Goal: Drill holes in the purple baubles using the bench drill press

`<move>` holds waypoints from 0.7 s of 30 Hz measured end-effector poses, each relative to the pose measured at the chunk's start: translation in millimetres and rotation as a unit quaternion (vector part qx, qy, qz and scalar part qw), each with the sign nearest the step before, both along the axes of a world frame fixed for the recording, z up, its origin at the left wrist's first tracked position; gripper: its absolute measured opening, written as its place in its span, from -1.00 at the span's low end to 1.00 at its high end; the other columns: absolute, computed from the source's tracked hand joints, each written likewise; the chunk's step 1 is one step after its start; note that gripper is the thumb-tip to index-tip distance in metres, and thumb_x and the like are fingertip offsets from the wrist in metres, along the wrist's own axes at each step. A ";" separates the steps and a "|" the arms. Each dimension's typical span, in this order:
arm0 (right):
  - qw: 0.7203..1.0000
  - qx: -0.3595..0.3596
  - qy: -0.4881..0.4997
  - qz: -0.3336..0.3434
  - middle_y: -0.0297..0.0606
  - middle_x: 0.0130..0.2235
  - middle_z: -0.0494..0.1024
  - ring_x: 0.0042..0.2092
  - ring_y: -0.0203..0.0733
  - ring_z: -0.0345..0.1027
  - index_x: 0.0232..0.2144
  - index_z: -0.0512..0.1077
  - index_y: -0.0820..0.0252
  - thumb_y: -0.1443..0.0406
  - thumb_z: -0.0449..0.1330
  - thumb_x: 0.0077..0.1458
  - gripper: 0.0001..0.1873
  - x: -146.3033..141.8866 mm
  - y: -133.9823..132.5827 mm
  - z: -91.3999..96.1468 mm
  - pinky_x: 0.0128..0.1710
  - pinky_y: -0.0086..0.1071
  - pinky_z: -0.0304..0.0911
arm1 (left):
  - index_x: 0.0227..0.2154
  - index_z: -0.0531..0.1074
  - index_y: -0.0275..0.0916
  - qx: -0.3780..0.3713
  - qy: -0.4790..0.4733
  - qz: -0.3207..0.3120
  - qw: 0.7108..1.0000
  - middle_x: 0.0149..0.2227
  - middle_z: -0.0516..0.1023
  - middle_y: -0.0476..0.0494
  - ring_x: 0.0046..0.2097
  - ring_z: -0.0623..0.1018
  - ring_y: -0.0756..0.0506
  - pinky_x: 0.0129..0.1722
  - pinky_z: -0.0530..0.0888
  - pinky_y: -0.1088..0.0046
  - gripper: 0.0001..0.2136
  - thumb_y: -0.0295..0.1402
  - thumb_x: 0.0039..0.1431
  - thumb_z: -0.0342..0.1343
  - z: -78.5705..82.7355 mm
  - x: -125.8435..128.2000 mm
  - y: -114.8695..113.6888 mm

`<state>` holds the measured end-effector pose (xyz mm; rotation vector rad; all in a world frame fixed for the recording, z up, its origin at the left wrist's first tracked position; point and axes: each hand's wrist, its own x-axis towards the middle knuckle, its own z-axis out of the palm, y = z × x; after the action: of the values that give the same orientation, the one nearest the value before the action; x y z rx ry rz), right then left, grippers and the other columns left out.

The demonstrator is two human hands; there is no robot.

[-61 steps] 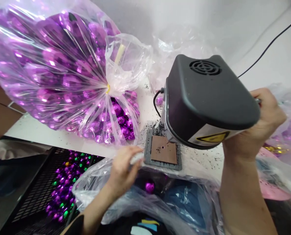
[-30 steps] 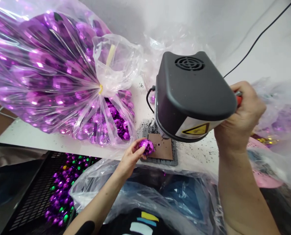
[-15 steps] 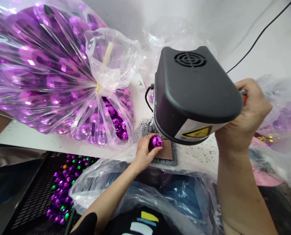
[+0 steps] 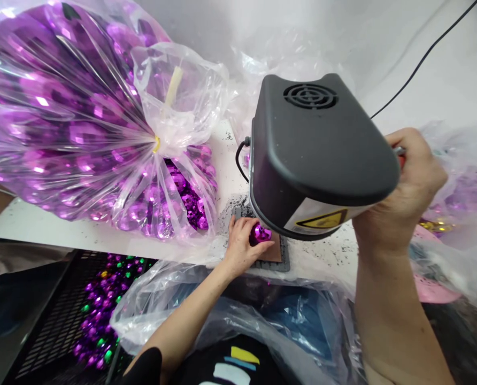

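1. Ball [image 4: 263, 232] – purple, shiny and faceted, its left side covered by the left grip [image 4: 241, 245], which grasps it between thumb and fingertips [image 4: 266, 244]. It is above the brown plate [image 4: 274, 251]; whether it touches is hard to tell.
2. The plate lies on a grey pad [image 4: 285, 261] upon the white surface [image 4: 33, 224], scattered with black specks.
3. Right grip [image 4: 413, 187]: clasping the machine [image 4: 322, 139] by its right edge, where a bit of red shows; the held part is mostly hidden. The black housing, vented on top, covers part of the plate.
4. Open clear bag [image 4: 142, 315], nearest the person; the dark and blue shapes seen through it are unclear.
5. Black crate [image 4: 54, 310], left: purple balls, some green, one gold.
6. Tied bag [image 4: 62, 112], full of purple balls, cut off at left.
7. Pink basket [image 4: 435, 289], right, partly behind the forearm [image 4: 386, 299]; its contents are unclear.
8. Cord [image 4: 427, 51] – running out at the top edge.
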<state>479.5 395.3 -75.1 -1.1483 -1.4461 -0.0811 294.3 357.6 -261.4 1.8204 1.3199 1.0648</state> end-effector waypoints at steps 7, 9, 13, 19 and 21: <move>1.000 -0.004 0.008 -0.003 -0.54 -0.56 0.14 -0.52 -0.58 0.02 -0.47 0.27 0.23 0.23 0.14 0.23 -0.73 -2.0 -0.5 2.2 -0.47 -0.55 -0.05 | -0.04 0.55 -0.14 -0.001 -0.007 -0.005 1.000 -0.01 0.60 -0.22 0.11 0.51 -0.30 0.27 0.33 -0.05 -0.61 -0.26 0.05 0.40 -10.2 -2.3 -1.1; 1.000 -0.013 0.007 -0.006 -0.54 -0.56 0.16 -0.51 -0.58 0.04 -0.47 0.30 0.24 0.24 0.14 0.23 -0.74 -1.6 -1.0 2.9 -0.47 -0.56 -0.05 | 0.00 0.53 -0.14 0.000 -0.016 -0.005 1.000 0.01 0.59 -0.22 0.13 0.51 -0.29 0.30 0.30 -0.06 -0.58 -0.26 0.06 0.39 -14.3 -0.3 -1.6; 1.000 -0.027 0.003 0.003 -0.52 -0.53 0.24 -0.47 -0.56 0.07 -0.43 0.37 0.24 0.22 0.16 0.24 -0.76 1.5 -4.1 1.9 -0.44 -0.54 -0.01 | 0.02 0.51 -0.13 -0.009 -0.027 -0.011 1.000 0.02 0.59 -0.23 0.14 0.51 -0.30 0.31 0.29 -0.07 -0.57 -0.25 0.07 0.38 -17.9 0.1 -2.0; 0.996 0.060 -0.049 -0.052 -0.44 -0.42 0.40 -0.42 -0.50 0.22 -0.36 0.44 0.19 0.26 0.19 0.23 -0.86 3.5 -22.7 -17.4 -0.43 -0.52 0.15 | 0.03 0.51 -0.13 -0.010 -0.036 -0.012 0.999 0.04 0.59 -0.24 0.16 0.50 -0.31 0.31 0.29 -0.09 -0.55 -0.24 0.05 0.40 -18.3 -1.0 -2.4; 0.989 0.126 -0.063 -0.047 -0.38 -0.42 0.42 -0.43 -0.45 0.28 -0.38 0.45 0.21 0.25 0.21 0.20 -0.85 4.4 -32.7 -32.4 -0.44 -0.47 0.20 | 0.04 0.49 -0.11 -0.012 -0.042 -0.010 0.999 0.02 0.59 -0.23 0.15 0.50 -0.31 0.30 0.31 -0.10 -0.53 -0.24 0.05 0.40 -18.4 -0.3 -3.1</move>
<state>483.9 362.5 -107.5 -1.0172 -1.4450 -0.3972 294.0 354.5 -279.8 1.7485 1.2569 1.0981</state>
